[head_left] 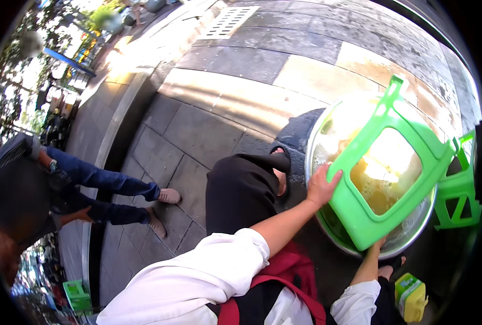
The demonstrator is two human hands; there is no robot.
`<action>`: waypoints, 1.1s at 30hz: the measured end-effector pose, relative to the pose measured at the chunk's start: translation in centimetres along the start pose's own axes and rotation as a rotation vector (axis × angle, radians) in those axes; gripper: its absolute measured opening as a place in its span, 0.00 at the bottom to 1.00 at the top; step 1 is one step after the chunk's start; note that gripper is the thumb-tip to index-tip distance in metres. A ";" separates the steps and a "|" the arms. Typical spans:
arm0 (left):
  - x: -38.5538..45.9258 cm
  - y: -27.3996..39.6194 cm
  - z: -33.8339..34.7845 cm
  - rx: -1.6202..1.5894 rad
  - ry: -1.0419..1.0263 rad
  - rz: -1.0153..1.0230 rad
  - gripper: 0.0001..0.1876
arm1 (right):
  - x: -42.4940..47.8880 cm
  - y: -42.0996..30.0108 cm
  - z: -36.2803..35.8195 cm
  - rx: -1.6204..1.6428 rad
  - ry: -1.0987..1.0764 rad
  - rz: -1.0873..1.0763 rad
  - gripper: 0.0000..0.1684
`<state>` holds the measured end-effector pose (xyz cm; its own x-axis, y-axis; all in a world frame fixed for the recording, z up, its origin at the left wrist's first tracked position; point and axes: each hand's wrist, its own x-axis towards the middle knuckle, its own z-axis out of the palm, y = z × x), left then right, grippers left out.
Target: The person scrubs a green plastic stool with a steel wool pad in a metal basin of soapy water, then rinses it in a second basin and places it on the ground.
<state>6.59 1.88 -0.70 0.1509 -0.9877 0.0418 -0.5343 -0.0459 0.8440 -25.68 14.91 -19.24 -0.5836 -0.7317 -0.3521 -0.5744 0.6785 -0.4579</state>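
A green plastic stool (356, 219) is tilted over a large round metal basin (309, 156) of yellowish, foamy water. The water (373, 195) shows through the square opening in the stool's panel. My left hand (323, 185) grips the stool's near left edge, with the thumb on top of the panel. Below the stool's lower edge, by the basin's rim, is my right hand (378, 244); the stool hides most of its fingers, so its hold is unclear. The basin stands on the ground between my feet.
Another green stool (458, 205) stands beyond the basin at right. A yellow plastic container (410, 298) sits by my right foot. To the left a person in jeans (102, 178) stands near a raised kerb (115, 142). Farther off are a green stool (77, 295) and a drain grate (229, 22).
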 end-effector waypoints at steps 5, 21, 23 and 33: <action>-1.2 -0.5 1.1 -0.147 -0.015 0.010 0.27 | 3.8 -2.2 -0.2 -0.179 -0.034 0.000 0.37; 1.9 -1.2 1.4 -0.147 -0.067 -0.153 0.31 | -4.7 -18.4 -11.4 0.664 0.131 -0.044 0.41; 1.8 -0.3 1.2 -0.101 -0.160 -0.206 0.33 | -6.9 -19.8 -13.4 0.827 0.161 -0.051 0.42; 0.7 -0.9 1.3 -0.098 -0.331 -0.315 0.45 | -8.1 -17.0 -10.4 0.429 0.552 -0.389 0.49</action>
<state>6.09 1.02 -2.14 0.0109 -0.9230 -0.3846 -0.4214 -0.3530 0.8354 -17.22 9.98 -0.11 -0.6511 -0.6967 0.3011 -0.5900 0.2150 -0.7783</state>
